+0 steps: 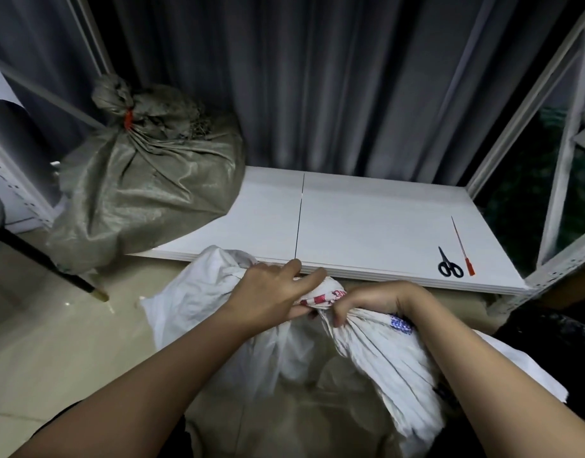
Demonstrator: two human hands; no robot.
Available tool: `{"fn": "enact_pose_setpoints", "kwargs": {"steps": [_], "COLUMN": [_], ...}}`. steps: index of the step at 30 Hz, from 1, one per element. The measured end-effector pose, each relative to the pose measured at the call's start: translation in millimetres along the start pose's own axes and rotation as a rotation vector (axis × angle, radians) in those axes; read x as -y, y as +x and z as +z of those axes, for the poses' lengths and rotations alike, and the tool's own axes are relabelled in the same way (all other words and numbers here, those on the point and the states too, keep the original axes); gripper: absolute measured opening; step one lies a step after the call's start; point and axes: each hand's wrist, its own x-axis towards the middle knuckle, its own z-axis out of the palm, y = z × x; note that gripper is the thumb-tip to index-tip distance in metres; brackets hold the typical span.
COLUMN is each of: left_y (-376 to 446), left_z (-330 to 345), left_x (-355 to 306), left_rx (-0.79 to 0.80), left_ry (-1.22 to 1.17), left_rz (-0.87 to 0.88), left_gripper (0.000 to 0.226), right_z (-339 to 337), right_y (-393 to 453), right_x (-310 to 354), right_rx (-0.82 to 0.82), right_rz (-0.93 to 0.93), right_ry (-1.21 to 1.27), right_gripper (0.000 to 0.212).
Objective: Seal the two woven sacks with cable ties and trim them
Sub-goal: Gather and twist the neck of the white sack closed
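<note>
White tabletop (367,219) held scissors (449,264) beside red cable tie (463,247). Grey sack (146,193) tied. L hand (268,299) & R hand (370,302) grip closed round white sack (367,345) neck.

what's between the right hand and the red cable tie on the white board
Nothing visible: the red cable tie lies beside the scissors on bare board, past the right hand, which grips the white sack's gathered neck.

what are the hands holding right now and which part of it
Both hands hold the white sack at its gathered neck: the right hand grips the bunched fabric, the left hand wraps the twisted top beside it.
</note>
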Motion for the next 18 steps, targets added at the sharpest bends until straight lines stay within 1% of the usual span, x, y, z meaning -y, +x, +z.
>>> {"fn": "enact_pose_setpoints", "kwargs": {"steps": [2,3,5,6,7,8,9,10,11,12,13,14,15,16,18], "left_y": [0.9,2.6,8.1,9.4,10.4,11.3,12.1,12.6,13.1,13.6,12.9,11.9,11.2,10.3,11.0], "left_z": [0.1,-1.6,-5.0,-4.9,-4.3,-4.3,-4.4,-4.1,-3.4,-0.9,2.7,4.6,5.1,8.7,13.5], "left_x": [2.1,0.9,-0.8,-0.3,1.5,3.4,4.0,4.8,5.2,6.3,8.0,9.6,10.9,13.3,16.2], "left_rx": [0.04,0.07,0.165,0.236,0.289,0.312,0.299,0.288,0.29,0.315,0.339,0.362,0.354,0.328,0.279], "left_ry": [-0.042,-0.071,-0.117,-0.145,-0.187,-0.228,-0.268,-0.31,-0.368,-0.457,-0.578,-0.718,-0.854,-0.966,-1.139], "left_rz": [-0.067,-0.123,-0.258,-0.334,-0.42,-0.502,-0.573,-0.642,-0.713,-0.788,-0.853,-0.913,-0.956,-1.003,-1.085], "left_gripper": [0.049,0.046,0.046,0.047,0.046,0.045,0.042,0.039,0.037,0.037,0.039,0.043,0.044,0.042,0.029], "right_z": [1.2,0.9,-1.9,-2.0,1.3,5.9,10.7,16.2,21.7,29.1,37.9,47.3,57.6,65.1,66.5], "right_y": [-2.3,-4.6,-6.8,-7.7,-8.1,-6.7,-5.7,-5.3,-5.1,-5.4,-4.9,-3.3,-0.8,4.0,17.8], "right_x": [5.8,10.0,14.6,15.6,16.5,16.5,17.1,19.3,21.4,23.5,23.4,21.6,19.0,14.5,2.8], "right_rx": [-0.101,-0.184,-0.418,-0.574,-0.765,-0.978,-1.176,-1.348,-1.48,-1.549,-1.552,-1.496,-1.413,-1.335,-1.246], "right_rz": [-0.097,-0.173,-0.258,-0.255,-0.252,-0.27,-0.312,-0.424,-0.588,-0.771,-0.943,-1.079,-1.156,-1.174,-1.086], "right_ry": [-0.024,-0.078,-0.307,-0.464,-0.635,-0.805,-0.945,-1.037,-1.098,-1.148,-1.198,-1.235,-1.256,-1.272,-1.295], "right_gripper": [0.041,0.04,0.054,0.064,0.07,0.072,0.068,0.058,0.043,0.027,0.015,0.011,0.014,0.016,0.007]}}
